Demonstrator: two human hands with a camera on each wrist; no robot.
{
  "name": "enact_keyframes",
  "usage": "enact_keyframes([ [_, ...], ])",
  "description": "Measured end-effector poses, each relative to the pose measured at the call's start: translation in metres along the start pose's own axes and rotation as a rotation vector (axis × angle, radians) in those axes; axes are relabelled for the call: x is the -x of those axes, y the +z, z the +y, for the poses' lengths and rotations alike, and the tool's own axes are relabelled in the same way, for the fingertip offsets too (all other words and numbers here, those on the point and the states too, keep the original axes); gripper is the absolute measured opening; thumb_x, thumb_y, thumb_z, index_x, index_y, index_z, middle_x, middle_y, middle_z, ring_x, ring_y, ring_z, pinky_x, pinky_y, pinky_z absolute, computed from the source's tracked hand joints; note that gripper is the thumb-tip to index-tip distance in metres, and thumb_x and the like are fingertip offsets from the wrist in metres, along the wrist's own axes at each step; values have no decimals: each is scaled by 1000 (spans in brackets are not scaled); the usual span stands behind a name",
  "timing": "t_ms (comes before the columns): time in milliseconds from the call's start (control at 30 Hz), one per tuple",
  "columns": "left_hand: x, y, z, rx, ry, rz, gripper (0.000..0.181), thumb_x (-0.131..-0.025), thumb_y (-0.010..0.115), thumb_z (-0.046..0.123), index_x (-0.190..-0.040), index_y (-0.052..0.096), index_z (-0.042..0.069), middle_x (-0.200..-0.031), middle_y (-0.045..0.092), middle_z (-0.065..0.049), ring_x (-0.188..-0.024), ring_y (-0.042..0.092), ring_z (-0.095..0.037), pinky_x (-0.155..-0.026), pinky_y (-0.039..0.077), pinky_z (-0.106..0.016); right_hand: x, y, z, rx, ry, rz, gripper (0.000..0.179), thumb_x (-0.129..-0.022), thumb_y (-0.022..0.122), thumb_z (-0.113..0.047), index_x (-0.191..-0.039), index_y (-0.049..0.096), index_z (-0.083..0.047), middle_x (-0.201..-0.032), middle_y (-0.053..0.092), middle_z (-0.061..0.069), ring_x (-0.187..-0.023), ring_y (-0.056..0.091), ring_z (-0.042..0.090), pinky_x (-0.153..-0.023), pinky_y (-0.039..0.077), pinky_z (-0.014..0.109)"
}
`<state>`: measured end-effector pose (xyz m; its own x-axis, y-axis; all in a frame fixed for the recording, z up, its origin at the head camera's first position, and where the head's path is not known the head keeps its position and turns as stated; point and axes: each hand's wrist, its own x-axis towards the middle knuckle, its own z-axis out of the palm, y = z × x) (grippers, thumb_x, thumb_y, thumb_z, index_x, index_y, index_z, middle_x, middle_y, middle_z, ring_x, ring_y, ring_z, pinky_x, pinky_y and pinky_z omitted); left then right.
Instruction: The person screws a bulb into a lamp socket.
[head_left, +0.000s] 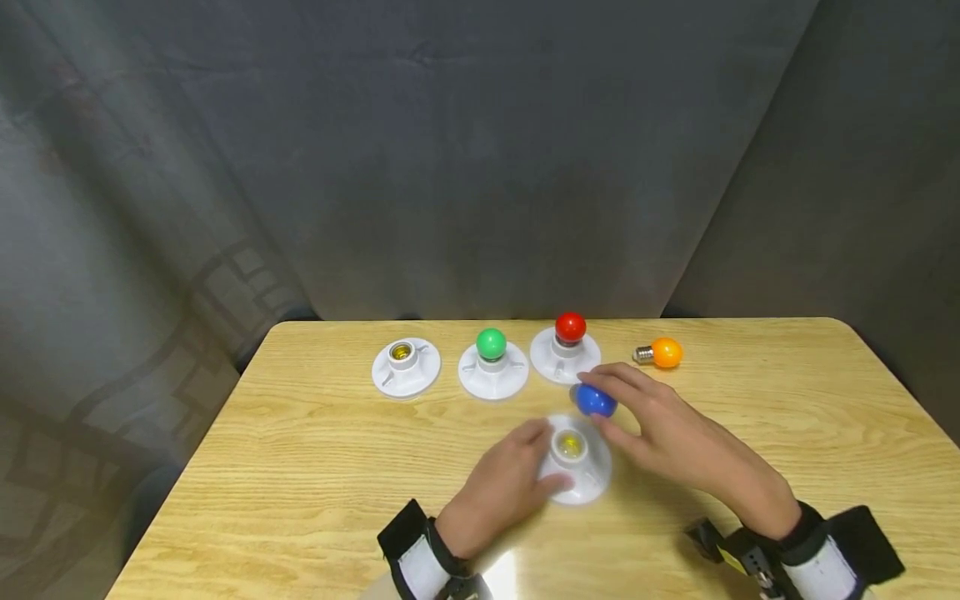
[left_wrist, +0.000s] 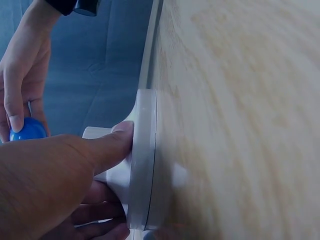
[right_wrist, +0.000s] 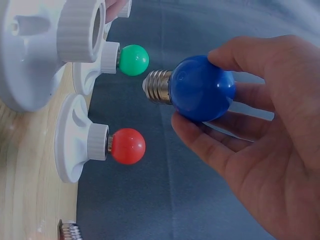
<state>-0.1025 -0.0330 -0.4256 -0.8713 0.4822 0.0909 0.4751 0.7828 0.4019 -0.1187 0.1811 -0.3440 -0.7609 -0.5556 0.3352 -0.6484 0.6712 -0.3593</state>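
My right hand (head_left: 660,417) holds a blue light bulb (right_wrist: 200,90) between thumb and fingers, its metal screw base bare and pointing away from the palm in the right wrist view. Nearer me, a white round lamp holder (head_left: 588,475) has a vacant socket. My left hand (head_left: 506,475) grips this holder, thumb (left_wrist: 112,147) over its flange and fingers along the far side. In the head view the blue bulb is just behind and to the right of that socket, apart from it.
Along the back of the wooden table (head_left: 315,467) stand a vacant lamp holder (head_left: 420,379), one with a green bulb (head_left: 491,343) and one with a red bulb (head_left: 571,327). An orange bulb (head_left: 667,352) lies on its side to their right. A grey curtain (head_left: 480,167) hangs behind.
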Motion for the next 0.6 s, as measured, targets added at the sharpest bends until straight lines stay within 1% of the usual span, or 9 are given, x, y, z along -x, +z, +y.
enact_keyframes([
  [233,-1,1,-1,-13,21,11,65,-88,67,46,-137,53,6,-138,57,-10,-116,63,-22,-100,52,-31,-1,-4,-3,-5,6,-4,41,-89,68,-14,-129,60,-7,-128,62,12,-113,63,28,-91,56,46],
  [433,-1,1,-2,-12,13,3,66,-87,67,47,-138,53,6,-138,56,-9,-116,63,-22,-100,52,-32,0,-3,-2,-4,2,3,40,-90,67,-14,-129,59,-9,-129,63,11,-116,62,28,-92,55,47],
  [600,-1,1,-2,1,8,1,66,-87,68,46,-138,53,7,-138,57,-10,-116,63,-22,-100,53,-32,0,-1,-2,-11,8,3,38,-92,66,-15,-129,58,-8,-126,64,10,-112,64,25,-92,56,45],
])
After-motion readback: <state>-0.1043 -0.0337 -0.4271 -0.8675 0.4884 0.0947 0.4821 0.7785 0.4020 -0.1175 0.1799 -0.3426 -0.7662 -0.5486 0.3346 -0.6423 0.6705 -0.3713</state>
